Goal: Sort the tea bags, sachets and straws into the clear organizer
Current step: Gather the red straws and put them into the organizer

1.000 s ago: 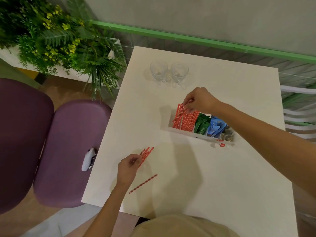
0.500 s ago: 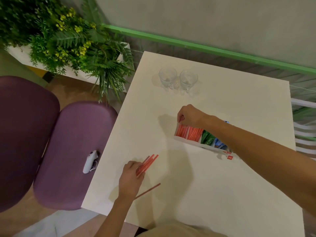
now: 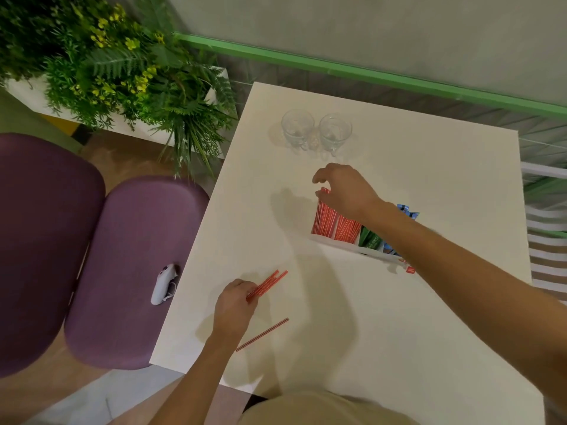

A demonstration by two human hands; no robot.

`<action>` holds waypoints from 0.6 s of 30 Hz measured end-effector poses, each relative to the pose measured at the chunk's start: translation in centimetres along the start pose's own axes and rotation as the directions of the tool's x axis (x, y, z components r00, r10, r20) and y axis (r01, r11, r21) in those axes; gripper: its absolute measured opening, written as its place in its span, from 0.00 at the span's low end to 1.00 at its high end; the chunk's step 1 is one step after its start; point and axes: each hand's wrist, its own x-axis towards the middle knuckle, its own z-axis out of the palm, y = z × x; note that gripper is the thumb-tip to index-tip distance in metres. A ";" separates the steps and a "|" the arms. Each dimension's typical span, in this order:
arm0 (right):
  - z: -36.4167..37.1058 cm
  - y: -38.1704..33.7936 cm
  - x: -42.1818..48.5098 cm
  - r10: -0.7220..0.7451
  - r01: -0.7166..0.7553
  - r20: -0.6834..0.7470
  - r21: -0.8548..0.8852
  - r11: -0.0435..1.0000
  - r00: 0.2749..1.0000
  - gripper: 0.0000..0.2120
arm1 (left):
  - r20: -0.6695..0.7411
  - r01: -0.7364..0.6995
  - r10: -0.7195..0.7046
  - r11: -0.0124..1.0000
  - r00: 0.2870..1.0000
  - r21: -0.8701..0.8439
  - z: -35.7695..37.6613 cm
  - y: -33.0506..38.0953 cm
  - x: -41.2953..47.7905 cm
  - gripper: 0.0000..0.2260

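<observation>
On the white rectangular table [image 3: 383, 317], seen from the head view, a clear plastic organizer [image 3: 343, 245] stands near the middle, its long side running from left to lower right. Its leftmost compartments hold upright bundles of thin red-and-white striped straws [image 3: 325, 219]; next come green sachets [image 3: 369, 239], then blue sachets [image 3: 406, 211], partly hidden by the right forearm. A small red tag [image 3: 410, 270] lies on the tabletop just beside the organizer's near right end.

The right hand [image 3: 345, 190] hovers over the straw compartments, its fingers loosely spread and curved downward, the thumb touching or just above the straw tips; it grips nothing that can be seen. The left hand [image 3: 234, 305], near the table's left edge, pinches a small bundle of red striped straws [image 3: 268, 283], which point up and to the right, low over the surface. One loose red striped straw [image 3: 264, 333] lies flat on the table, just below that hand and apart from it.

Two empty clear drinking glasses [image 3: 316, 128] stand side by side at the far end of the table. Left of the table are two purple upholstered chairs [image 3: 132, 265]; a small white handheld device [image 3: 164, 283] rests on the nearer seat. A white planter of green foliage with yellow flowers [image 3: 122, 72] stands behind them.
</observation>
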 end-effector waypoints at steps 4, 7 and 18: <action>3.4 -2.2 -4.0 -0.108 0.094 0.136 0.102 0.990 0.985 0.09 | 0.048 -0.001 -0.003 0.997 0.999 0.081 -0.1 0.1 0.3 0.02; 9.0 -3.9 -8.2 -0.144 0.113 0.354 0.106 0.988 0.924 0.10 | 0.081 -0.023 0.011 0.990 0.997 0.140 -0.2 0.4 0.5 0.03; 19.5 -8.2 -15.5 -0.302 0.400 0.483 -0.112 0.910 0.822 0.10 | 0.252 -0.169 0.091 0.936 0.963 0.308 -1.2 1.4 1.3 0.07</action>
